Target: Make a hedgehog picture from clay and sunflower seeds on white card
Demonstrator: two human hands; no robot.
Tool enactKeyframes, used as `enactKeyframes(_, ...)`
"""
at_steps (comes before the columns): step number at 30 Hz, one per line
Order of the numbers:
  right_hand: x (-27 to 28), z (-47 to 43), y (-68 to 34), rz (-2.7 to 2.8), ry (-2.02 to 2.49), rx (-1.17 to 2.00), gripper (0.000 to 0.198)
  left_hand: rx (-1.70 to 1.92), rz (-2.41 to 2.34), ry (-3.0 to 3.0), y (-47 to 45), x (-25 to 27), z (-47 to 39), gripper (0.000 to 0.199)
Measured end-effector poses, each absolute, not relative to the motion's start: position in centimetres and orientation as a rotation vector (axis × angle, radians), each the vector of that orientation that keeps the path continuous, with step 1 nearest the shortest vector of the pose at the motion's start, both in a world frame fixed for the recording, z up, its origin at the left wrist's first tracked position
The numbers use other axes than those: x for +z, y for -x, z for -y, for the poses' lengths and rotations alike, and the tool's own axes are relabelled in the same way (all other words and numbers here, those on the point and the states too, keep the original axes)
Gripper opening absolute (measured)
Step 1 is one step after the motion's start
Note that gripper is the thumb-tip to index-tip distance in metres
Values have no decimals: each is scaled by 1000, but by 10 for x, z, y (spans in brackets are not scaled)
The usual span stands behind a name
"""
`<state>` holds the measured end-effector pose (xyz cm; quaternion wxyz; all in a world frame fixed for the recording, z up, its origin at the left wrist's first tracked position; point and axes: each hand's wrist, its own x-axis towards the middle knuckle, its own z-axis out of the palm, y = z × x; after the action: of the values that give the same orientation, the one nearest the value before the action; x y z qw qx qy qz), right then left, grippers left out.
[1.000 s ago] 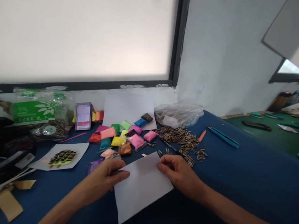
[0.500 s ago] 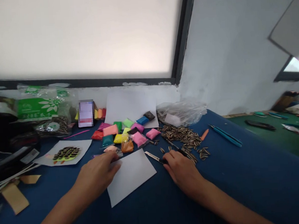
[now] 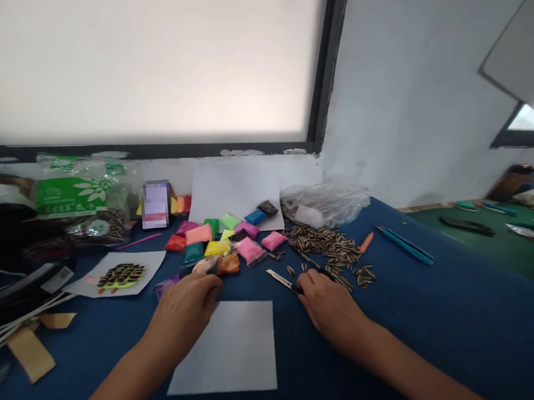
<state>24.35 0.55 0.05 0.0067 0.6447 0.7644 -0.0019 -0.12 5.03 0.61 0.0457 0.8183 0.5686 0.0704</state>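
My left hand (image 3: pixel 187 303), its fingers bent together, hovers over the far left corner of a white sheet of paper (image 3: pixel 234 348). Just past its fingertips lies a peach clay packet (image 3: pixel 205 264); whether they touch, or what the fingers hold, is hidden. My right hand (image 3: pixel 326 296) rests on the table, closed round the handle of a utility knife (image 3: pixel 282 280), whose blade points to the far left. A dark slim tool (image 3: pixel 315 263) passes beyond the same hand. Striped sunflower seeds (image 3: pixel 325 244) are heaped beyond the right fingers.
Colourful clay packets (image 3: pixel 198 234) are spread at the centre. On the left are a paper with a seed-covered clay figure (image 3: pixel 121 276), a seed bag (image 3: pixel 79 201) and an upright phone (image 3: pixel 156 205). Blue tweezers (image 3: pixel 405 245) and an orange stick (image 3: pixel 366 242) lie to the right.
The white sheet has turned and slid nearer to me, now lying squarer. My left hand sits at its far edge, close to the packets. My right hand and the knife have shifted slightly right.
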Motion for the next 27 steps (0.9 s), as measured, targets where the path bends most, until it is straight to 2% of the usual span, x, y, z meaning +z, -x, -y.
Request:
enactKeyframes(7,-2,-5,-246,-2410,-1969,12,19,401,-1526,-2683,0,-5,-50,36)
enactKeyframes(11,-4,-4,-246,-2408,-1947,-27,19,412,-1293,-2578,-9,-6,-41,24)
enactKeyframes(16,-2,-5,-249,-2398,-1967,-90,18,324,-1318,-2453,-11,-13,-39,10)
enactKeyframes(27,12,-6,-252,-2439,-2069,-464,13,322,-1371,-2375,5,-14,-56,15)
